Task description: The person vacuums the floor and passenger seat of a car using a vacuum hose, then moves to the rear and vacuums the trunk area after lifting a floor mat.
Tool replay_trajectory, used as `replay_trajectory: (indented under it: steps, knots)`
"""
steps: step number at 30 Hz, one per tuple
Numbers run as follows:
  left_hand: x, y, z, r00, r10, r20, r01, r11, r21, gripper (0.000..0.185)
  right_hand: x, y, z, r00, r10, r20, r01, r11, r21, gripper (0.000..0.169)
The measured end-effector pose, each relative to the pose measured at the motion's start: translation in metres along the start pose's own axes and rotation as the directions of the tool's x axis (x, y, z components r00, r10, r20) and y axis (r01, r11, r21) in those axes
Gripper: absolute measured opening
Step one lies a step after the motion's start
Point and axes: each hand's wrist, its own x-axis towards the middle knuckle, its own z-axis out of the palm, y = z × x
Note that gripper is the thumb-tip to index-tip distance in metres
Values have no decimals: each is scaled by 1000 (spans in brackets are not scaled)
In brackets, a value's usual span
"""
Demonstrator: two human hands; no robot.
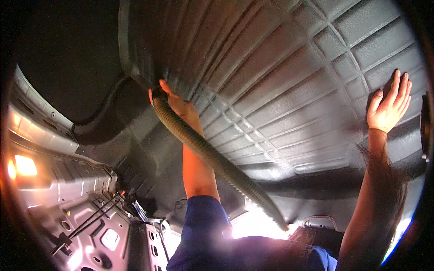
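Observation:
My left hand (174,101) is wrapped around the dark cuff (158,92) at the end of a ribbed, olive-brown flexible hose (203,149). That end is held against or close to the edge of a black, embossed leather-like liner (271,74); its mouth is hidden. From the cuff, the hose runs down along my left forearm to a bright opening near my shoulder. Over on the right, my right hand (390,106) lies on the liner, back of the hand showing, thumb apart from the fingers. It holds nothing.
Bare metal vehicle body panels (98,230) with holes and dark cables (95,216) line the lower left. A lit lamp or reflection (26,165) shines above them. Dark moulded trim (135,145) borders the liner. A stitched handle or loop (320,222) sits low on the right.

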Motion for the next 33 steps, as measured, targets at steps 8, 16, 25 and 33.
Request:
replay_trajectory:
  steps: [8,16,25,33]
  knots:
    - [43,-69,-85,942,-269,-202,272,962,-15,58,1,3,-2,999,42,13,-42,999,30,61]
    - [-61,65,34,979,-68,191,113,966,-234,50,-8,3,2,999,55,0,-55,998,38,61]
    - [-75,-31,-70,902,-322,-289,352,934,60,52,-11,6,5,996,80,-38,-77,994,74,61]
    - [-145,48,-66,893,-449,-23,410,834,-370,57,-20,23,10,995,52,-81,-51,999,15,58]
